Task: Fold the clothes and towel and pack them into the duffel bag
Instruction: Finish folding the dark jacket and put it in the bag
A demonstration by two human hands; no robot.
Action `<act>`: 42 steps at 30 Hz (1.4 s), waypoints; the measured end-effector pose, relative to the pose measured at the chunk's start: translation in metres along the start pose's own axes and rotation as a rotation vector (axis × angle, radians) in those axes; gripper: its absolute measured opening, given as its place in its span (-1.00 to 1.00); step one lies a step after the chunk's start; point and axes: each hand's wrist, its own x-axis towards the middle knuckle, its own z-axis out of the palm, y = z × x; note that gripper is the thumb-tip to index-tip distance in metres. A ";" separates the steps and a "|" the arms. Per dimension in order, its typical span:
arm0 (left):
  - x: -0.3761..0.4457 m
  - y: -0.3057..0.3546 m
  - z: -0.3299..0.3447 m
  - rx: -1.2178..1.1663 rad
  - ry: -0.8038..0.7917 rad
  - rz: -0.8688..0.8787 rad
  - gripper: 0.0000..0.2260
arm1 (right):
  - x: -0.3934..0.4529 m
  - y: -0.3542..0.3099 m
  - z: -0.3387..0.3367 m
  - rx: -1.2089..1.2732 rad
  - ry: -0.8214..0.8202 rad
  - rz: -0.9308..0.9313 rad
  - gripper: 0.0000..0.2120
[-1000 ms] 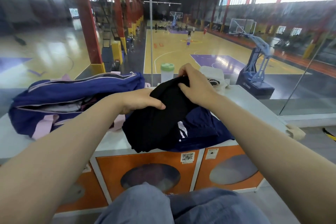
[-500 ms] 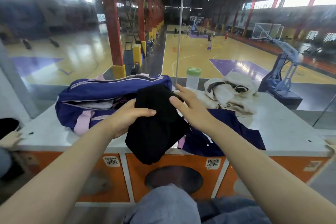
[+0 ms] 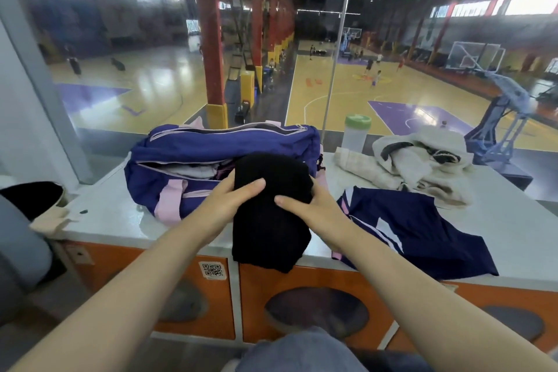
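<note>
So the black folded garment point(image 3: 268, 214) sits dead center of the frame, a thick knit-looking bundle, upper end against the open mouth of the blue duffel bag point(image 3: 211, 160), lower end drooping over the front edge of the grey countertop point(image 3: 498, 226). Left hand point(image 3: 232, 199) grips its left side, thumb on top and fingers tucked behind; right hand point(image 3: 308, 205) holds the right side the same way, thumb across the fabric.

The bag is unzipped, pink trim and straps, with pale clothes already inside. Right of center a navy garment with white stripes point(image 3: 422, 235) lies flat and reaches the counter's front edge. Upper right there's a crumpled beige towel pile point(image 3: 422, 163), with a green-lidded bottle point(image 3: 356, 133) just behind it by the glass. Bare countertop shows at far right and left of the bag.
</note>
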 end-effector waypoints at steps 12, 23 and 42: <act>0.103 0.001 -0.110 1.977 -0.008 0.565 -0.82 | 0.015 0.001 -0.031 0.287 0.062 0.294 -0.69; 0.139 0.053 -0.119 2.022 0.436 0.309 -0.32 | 0.050 -0.032 -0.002 0.310 -0.031 0.204 -0.67; 0.156 0.075 -0.135 2.040 0.345 0.487 -0.49 | 0.257 0.003 0.090 -0.899 0.087 -0.113 -0.65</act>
